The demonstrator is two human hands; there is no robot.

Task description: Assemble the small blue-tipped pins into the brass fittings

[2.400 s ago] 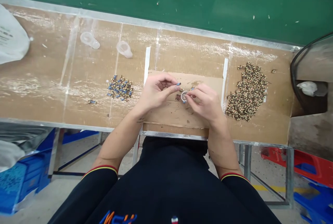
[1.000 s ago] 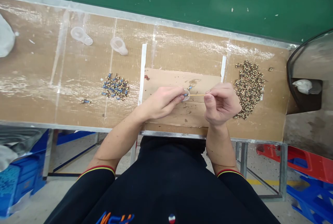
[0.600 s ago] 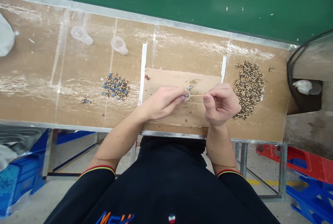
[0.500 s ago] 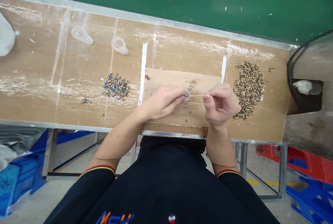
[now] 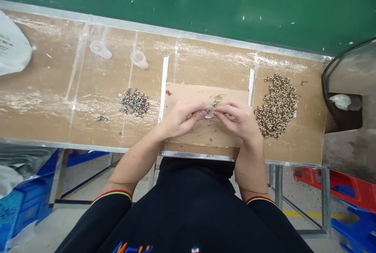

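Note:
Over the cardboard sheet (image 5: 205, 135), my left hand (image 5: 185, 118) pinches a small blue-ended part (image 5: 207, 111). My right hand (image 5: 239, 120) is closed at the fingertips, close to the left one; what it pinches is too small to make out. A small clear round piece (image 5: 209, 112) shows between the two hands. Just beyond the fingertips, another small blue and brass part (image 5: 215, 103) lies on the sheet. To the left is a pile of blue and brass parts (image 5: 134, 103); to the right, a larger pile of brass-coloured parts (image 5: 276, 106).
Two clear plastic scoops (image 5: 100, 49) (image 5: 139, 60) lie at the back left. A white bag (image 5: 13, 47) sits at the far left. Small red bits (image 5: 168, 93) are on the sheet's corner. A black cable (image 5: 324, 84) curves at the right edge.
My right hand has moved left to meet the left hand, and its fingers have straightened somewhat. The thin yellow strand stretched between the hands no longer shows. The camera view has shifted slightly.

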